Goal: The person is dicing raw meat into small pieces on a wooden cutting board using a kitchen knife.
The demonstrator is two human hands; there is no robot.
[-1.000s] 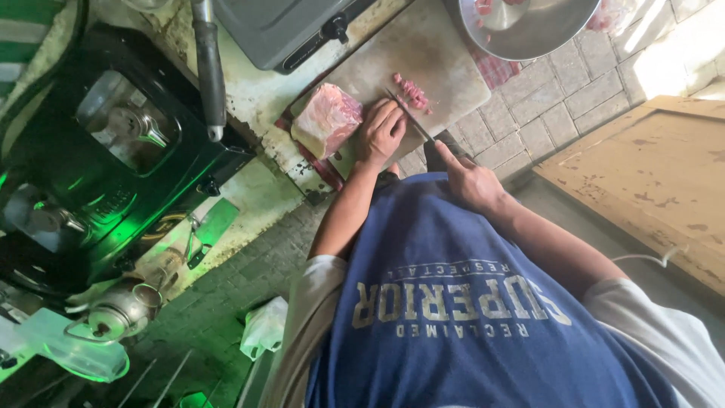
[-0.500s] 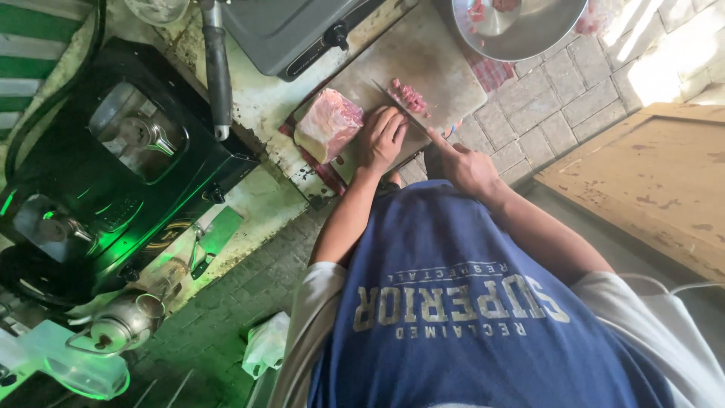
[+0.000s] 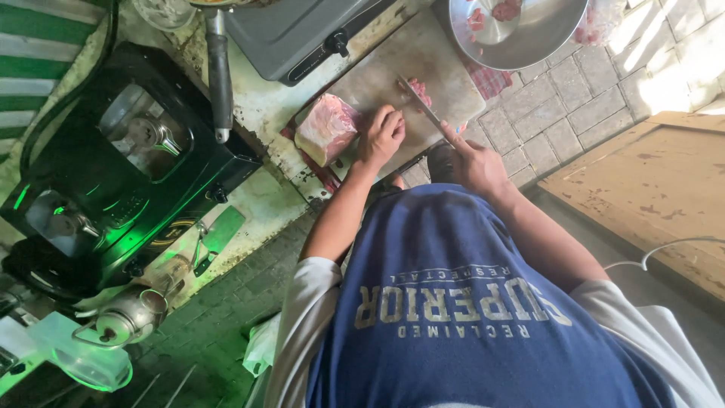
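A: Head view, looking down. Left hand (image 3: pixel 383 134) rests palm down on the cutting board (image 3: pixel 377 75), fingers curled toward the small meat pieces (image 3: pixel 420 91). Whether it pins anything under the fingertips, I cannot tell.

B: Right hand?

A: Right hand (image 3: pixel 474 162) is closed around the handle of a knife (image 3: pixel 420 103), index finger laid along the spine. The blade's long axis runs diagonally, from the hand up and away toward the far side of the board, tip at the small pieces.

B: And the big cut?

A: The large slab of raw meat (image 3: pixel 326 128) lies on the board just beside the left hand, on its outer side, away from the knife. The left hand is clearly the nearer one; the left hand sits between blade and slab.

B: Surroundings?

A: Metal bowl (image 3: pixel 529 41) with a few meat pieces beyond the board; grey tabletop stove (image 3: pixel 302 34) next to it; black appliance (image 3: pixel 113 174) further left.
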